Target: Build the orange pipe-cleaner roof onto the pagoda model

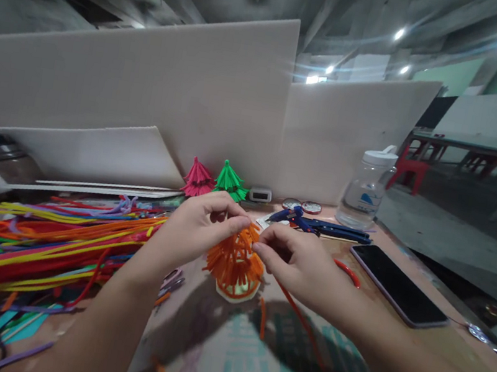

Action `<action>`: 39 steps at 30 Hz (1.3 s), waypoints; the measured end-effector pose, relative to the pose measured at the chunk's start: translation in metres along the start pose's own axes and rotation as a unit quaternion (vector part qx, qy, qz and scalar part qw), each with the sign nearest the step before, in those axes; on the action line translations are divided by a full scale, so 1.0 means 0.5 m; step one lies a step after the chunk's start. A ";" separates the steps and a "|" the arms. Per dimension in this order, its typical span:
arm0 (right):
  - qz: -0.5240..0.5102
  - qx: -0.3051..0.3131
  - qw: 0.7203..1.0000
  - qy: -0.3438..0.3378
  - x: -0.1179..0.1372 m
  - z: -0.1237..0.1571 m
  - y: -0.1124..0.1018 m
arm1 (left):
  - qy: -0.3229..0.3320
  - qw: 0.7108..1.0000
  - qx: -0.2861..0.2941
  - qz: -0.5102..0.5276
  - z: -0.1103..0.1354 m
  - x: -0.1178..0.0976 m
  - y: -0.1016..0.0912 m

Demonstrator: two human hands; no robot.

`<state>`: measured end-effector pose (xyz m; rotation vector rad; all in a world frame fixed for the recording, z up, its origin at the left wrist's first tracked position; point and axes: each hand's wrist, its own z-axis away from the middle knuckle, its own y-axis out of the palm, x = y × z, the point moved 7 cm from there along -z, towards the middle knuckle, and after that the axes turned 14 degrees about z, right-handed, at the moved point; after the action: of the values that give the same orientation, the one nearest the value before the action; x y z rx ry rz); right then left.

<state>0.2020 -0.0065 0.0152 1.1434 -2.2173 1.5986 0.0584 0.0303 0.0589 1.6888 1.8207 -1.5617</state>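
An orange tiered ornament [235, 264] made of pipe cleaners stands on a pale, many-sided base [236, 296] in front of me. My left hand [202, 223] is over its top, thumb and fingers pinched on the orange strands. From the right, my right hand [297, 253] pinches at the upper edge of the same ornament; its fingertips partly hide what they grip. An orange-red pipe cleaner [302, 320] runs beneath my right wrist. Short orange pieces [262, 317] lie on the cardboard near the base.
Loose coloured pipe cleaners [64, 245] cover the left side. Behind stand a pink pipe-cleaner cone [197, 178] and a green one [229, 182]. To the right are a blue glue gun [293, 216], a phone [397, 285] and a water bottle [365, 189]. A white panel [173, 92] closes off the back.
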 end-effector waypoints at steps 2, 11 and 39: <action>0.004 0.000 1.000 -0.005 0.001 -0.001 -0.001 | 0.000 1.000 -0.002 0.002 -0.001 0.002 0.001; 0.070 -0.034 0.997 -0.014 -0.003 -0.002 -0.022 | -0.010 0.994 -0.104 -0.032 -0.003 0.020 -0.050; 0.194 0.003 0.981 -0.027 -0.014 -0.002 0.033 | -0.022 0.999 -0.046 0.011 -0.012 0.041 0.003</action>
<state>0.1956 -0.0004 -0.0004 0.7961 -2.5959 1.7276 0.0557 0.0469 0.0458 1.6164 1.8174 -1.4718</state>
